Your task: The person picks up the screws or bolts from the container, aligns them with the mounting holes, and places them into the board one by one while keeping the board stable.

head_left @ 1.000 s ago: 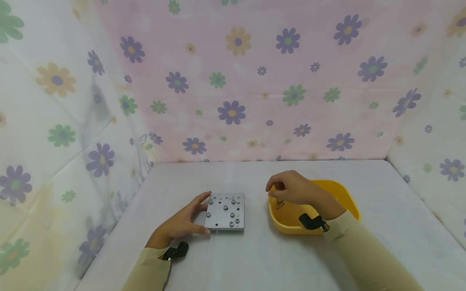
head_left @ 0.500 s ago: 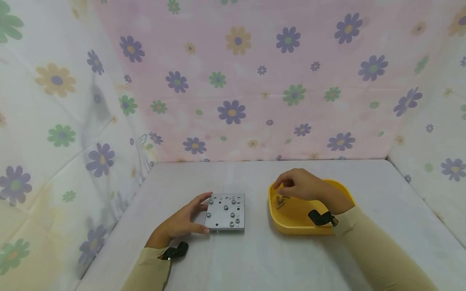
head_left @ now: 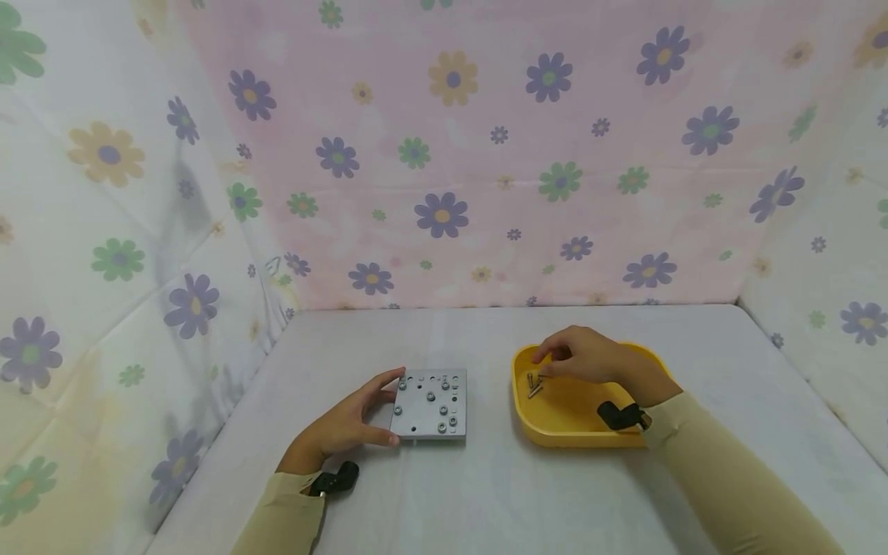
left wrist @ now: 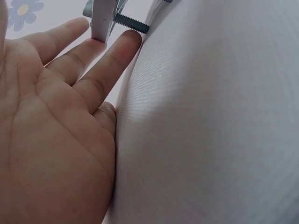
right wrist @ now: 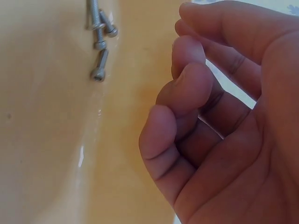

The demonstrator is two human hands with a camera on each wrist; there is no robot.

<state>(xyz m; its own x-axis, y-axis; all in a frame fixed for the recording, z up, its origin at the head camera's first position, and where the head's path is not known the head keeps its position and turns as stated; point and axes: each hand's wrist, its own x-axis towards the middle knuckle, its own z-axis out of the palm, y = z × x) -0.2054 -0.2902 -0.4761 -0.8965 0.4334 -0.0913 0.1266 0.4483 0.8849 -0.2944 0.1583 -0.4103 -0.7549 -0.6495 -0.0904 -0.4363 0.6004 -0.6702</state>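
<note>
A square metal plate (head_left: pixel 416 405) with holes and several socket-head screws (head_left: pixel 431 396) in it stands on the table's left half. My left hand (head_left: pixel 347 420) holds it at its left side, thumb by the near corner and index finger by the far one. The left wrist view shows fingertips at the plate's edge (left wrist: pixel 103 21), beside a threaded screw shank (left wrist: pixel 133 23) that sticks out below it. Over the yellow tray (head_left: pixel 576 440), my right hand (head_left: pixel 586 358) has loosely bent fingers with nothing between them. Several loose socket-head screws (right wrist: pixel 99 67) lie in the tray near the fingertips.
A white cloth (head_left: pixel 472 493) covers the table. Flowered curtains (head_left: pixel 444 154) close off the back and both sides. Each wrist carries a black camera mount, such as the left mount (head_left: pixel 336 479).
My right hand has moved slightly right and lower over the tray, and more of the screws there show. The left hand and the plate stay in place.
</note>
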